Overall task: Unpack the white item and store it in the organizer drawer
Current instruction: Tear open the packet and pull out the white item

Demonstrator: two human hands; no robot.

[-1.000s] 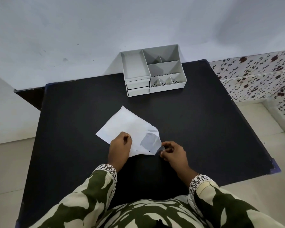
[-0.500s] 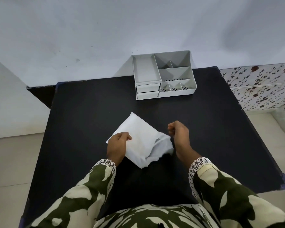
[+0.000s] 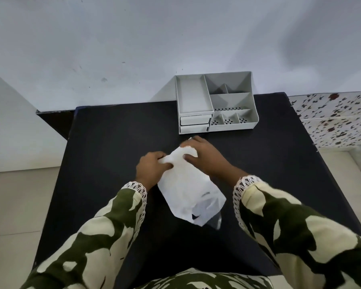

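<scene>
A white packet (image 3: 188, 188) with a clear plastic end hangs tilted above the black table (image 3: 104, 142), its open clear end toward me. My left hand (image 3: 152, 168) pinches its upper left corner. My right hand (image 3: 204, 157) grips its top edge from the right. A grey organizer (image 3: 215, 103) stands at the table's far edge, with two shut drawers (image 3: 195, 123) stacked at its front left. The white item inside the packet cannot be made out.
A white wall rises right behind the organizer. Floral-patterned tiles (image 3: 338, 117) lie to the right of the table and pale floor (image 3: 15, 205) to the left. The organizer's top compartments hold nothing I can see.
Both hands have shifted to the packet's far end and lifted it off the table, turning it so the clear end points toward me. The camera has tilted down.
</scene>
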